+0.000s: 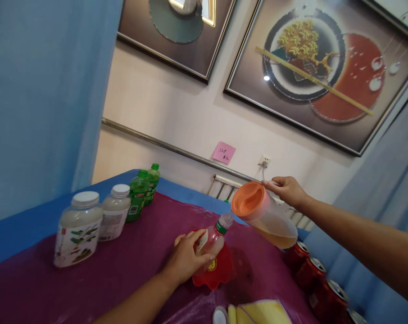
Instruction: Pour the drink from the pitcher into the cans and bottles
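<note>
My left hand (pixel 188 254) is wrapped round a clear plastic bottle (pixel 215 240) with a green neck band and an open mouth. The bottle leans to the right over a red scalloped dish (pixel 220 270); whether its base touches the dish is hidden. My right hand (pixel 287 191) grips the handle of a translucent pitcher (pixel 274 222) with an orange lid (pixel 247 200). Tilted on its side above the table, the pitcher has its lid towards the bottle and some amber liquid in its lower part. No stream shows between pitcher and bottle.
Two white-capped jars (pixel 79 229) and two green bottles (pixel 138 193) stand at the left on the purple table cover (pixel 136 265). Several red cans (pixel 327 299) line the right edge. A folded yellow cloth (pixel 261 312) lies in front, beside a small white-topped object (pixel 220 316).
</note>
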`<state>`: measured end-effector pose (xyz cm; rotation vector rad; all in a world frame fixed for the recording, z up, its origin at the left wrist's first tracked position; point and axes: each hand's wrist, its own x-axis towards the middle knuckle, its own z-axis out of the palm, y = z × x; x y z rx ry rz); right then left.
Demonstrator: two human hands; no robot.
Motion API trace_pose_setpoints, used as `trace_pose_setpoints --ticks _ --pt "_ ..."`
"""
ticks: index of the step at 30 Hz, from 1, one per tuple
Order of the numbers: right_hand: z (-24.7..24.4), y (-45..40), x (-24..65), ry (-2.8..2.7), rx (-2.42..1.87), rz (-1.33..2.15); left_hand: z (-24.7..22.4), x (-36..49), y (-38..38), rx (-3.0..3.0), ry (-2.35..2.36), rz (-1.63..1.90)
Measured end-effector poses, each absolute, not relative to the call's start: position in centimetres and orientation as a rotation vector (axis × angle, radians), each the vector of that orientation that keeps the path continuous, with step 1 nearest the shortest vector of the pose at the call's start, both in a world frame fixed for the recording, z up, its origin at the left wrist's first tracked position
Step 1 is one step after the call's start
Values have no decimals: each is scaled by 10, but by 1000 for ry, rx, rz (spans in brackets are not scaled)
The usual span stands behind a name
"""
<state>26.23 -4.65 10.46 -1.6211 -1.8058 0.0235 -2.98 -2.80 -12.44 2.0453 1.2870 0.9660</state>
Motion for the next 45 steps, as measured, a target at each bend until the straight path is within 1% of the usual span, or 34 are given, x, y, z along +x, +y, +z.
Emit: trace_pose_setpoints --ticks 12,38,45 --pt "106 -48 259 -1786 -1601 71 -127 -30 -27 2051 1263 992" --pt "107 -51 258 -1808 -1600 47 -119 -30 -32 2053 1247 971" --pt "108 -52 258 -1814 -1603 54 -124 -30 -30 2054 1255 987"
